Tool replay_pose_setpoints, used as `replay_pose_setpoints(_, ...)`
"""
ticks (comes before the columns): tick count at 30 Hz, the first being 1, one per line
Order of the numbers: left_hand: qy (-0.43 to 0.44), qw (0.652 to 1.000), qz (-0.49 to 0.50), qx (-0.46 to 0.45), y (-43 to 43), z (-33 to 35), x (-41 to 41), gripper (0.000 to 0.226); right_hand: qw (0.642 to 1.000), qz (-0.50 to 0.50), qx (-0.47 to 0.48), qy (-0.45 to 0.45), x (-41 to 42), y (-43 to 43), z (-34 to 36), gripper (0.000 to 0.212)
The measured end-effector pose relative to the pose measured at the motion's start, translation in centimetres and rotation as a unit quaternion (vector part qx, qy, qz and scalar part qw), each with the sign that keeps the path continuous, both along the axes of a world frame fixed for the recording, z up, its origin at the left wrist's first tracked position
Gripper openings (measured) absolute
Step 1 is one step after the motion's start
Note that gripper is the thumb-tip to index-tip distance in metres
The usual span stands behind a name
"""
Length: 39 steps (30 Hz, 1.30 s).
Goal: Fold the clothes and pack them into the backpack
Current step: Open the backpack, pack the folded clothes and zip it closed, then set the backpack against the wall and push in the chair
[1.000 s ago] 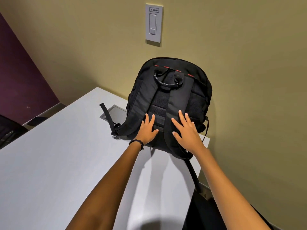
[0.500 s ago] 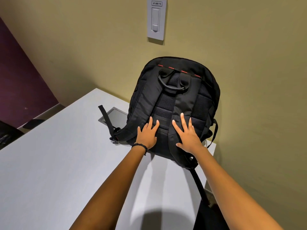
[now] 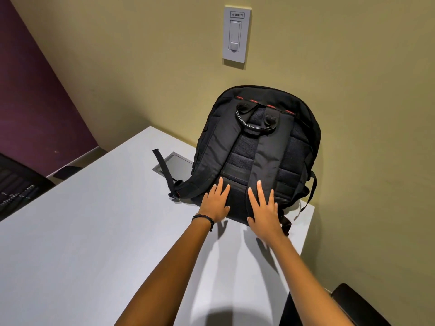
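While both arms reach across the tabletop [image 3: 94,243], the left hand [image 3: 215,204] and the right hand [image 3: 264,210] lie flat on the lower back panel of the backpack [image 3: 259,147], fingers straight and spread, gripping nothing. The backpack stands upright at the far right corner of the tabletop, strap side toward the person; whether it touches the wall I cannot tell. No clothes show and the zips are out of sight, so the step looks like steadying the pack, either ahead of packing or after it. The next move probably calls for turning it round to reach its opening, clear of the right edge. One strap [image 3: 162,170] trails left over a metal plate [image 3: 176,164] set in the pale grey top. A dark chair [image 3: 355,304] sits by the near right edge. Beyond, an olive wall carries a switch [image 3: 236,35].
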<state>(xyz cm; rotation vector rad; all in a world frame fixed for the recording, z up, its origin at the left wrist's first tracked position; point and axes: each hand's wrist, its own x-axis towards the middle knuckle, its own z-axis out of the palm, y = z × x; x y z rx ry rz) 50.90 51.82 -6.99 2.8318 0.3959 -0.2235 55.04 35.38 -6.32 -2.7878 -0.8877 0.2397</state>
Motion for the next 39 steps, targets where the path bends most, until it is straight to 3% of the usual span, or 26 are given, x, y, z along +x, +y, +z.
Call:
replay_pose_setpoints(5, 0.011, 1.0, 0.026, 0.004, -0.1, -2.9, -5.7, 0.063, 0.991, -0.055, 0.065, 0.1, -6.4, -1.0, -3.8, 0.074)
replay_pose_setpoints(12, 0.097, 0.986, 0.12, -0.067, 0.4, -7.5, -17.8, 0.062, 0.962, -0.023, 0.065, 0.265, -14.7, -4.0, -8.3, 0.068)
replay_pose_setpoints(18, 0.133, 0.973, 0.165, -0.091, 0.5, -9.9, -28.5, 0.057, 0.942, -0.004, 0.028, 0.335, -20.5, -5.1, -9.2, 0.065)
replay_pose_setpoints(24, 0.123, 0.966, 0.189, -0.125, -1.8, -11.3, -38.1, 0.062, 0.945, 0.062, -0.046, 0.317, -25.9, -7.0, -9.8, 0.065)
replay_pose_setpoints(30, 0.167, 0.971, 0.135, -0.109, -5.5, -11.3, -45.1, 0.072, 0.93, 0.128, -0.158, 0.305, -31.8, -10.1, -9.5, 0.073)
replay_pose_setpoints(39, 0.201, 0.972, 0.074, -0.097, -11.8, -10.5, -51.8, 0.069, 0.929, 0.144, -0.197, 0.278, -39.5, -13.5, -7.9, 0.069)
